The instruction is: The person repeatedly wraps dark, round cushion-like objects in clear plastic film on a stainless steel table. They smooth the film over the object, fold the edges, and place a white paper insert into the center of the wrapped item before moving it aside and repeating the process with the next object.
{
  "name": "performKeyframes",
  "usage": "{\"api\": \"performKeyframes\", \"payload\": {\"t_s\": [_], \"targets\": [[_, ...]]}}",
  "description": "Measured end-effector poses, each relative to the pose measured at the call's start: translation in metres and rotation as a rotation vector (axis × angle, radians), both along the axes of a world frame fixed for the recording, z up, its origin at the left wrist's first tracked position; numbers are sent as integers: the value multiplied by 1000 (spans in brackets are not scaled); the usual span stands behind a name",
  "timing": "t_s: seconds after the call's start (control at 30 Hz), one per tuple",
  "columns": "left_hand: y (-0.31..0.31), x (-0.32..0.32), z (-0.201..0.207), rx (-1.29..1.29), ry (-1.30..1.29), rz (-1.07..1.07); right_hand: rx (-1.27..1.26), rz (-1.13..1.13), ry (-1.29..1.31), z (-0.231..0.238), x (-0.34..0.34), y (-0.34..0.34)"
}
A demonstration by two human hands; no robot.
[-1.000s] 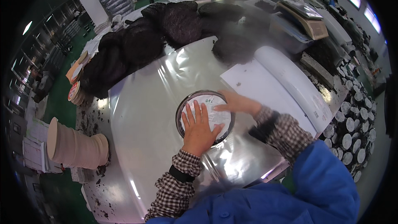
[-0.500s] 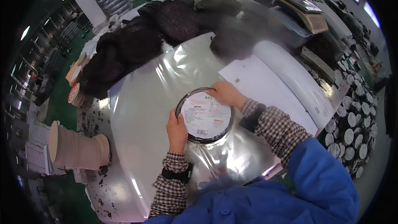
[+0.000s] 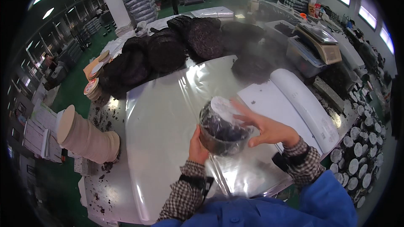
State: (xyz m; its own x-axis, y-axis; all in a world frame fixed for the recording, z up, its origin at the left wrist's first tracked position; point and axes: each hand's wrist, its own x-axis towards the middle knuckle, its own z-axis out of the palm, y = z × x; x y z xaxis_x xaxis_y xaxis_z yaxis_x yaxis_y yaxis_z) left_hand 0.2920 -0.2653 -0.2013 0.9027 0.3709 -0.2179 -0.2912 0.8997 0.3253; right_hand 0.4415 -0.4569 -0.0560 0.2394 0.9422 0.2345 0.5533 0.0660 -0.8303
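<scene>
My left hand is closed on the left side of a round, clear-wrapped package with dark contents. A white round label shows on its top far side, blurred by motion. The package is tilted above a clear plastic film sheet spread over the table. My right hand hovers at the package's right, fingers spread and slightly smeared; whether its fingertips touch the label I cannot tell. White paper sheets lie just beyond that hand, their right part curled over.
Dark round cakes are heaped along the far side. A large cord spool stands at left, near smaller tape rolls. A plastic bin sits far right. Several white-topped round packages cover the area at right.
The package has tipped from label facing me to showing its dark, clear side. My right hand has left its rim and spread its fingers. The view has tilted upward.
</scene>
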Motion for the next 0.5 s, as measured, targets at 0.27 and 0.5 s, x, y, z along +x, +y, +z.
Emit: {"api": "performKeyframes", "payload": {"t_s": [0.27,0.5], "targets": [[37,13,-10,350,58,-381,-59,7,-323,-32,67,5],[41,19,-42,1559,761,828,-33,-481,149,-17,78,-128]]}}
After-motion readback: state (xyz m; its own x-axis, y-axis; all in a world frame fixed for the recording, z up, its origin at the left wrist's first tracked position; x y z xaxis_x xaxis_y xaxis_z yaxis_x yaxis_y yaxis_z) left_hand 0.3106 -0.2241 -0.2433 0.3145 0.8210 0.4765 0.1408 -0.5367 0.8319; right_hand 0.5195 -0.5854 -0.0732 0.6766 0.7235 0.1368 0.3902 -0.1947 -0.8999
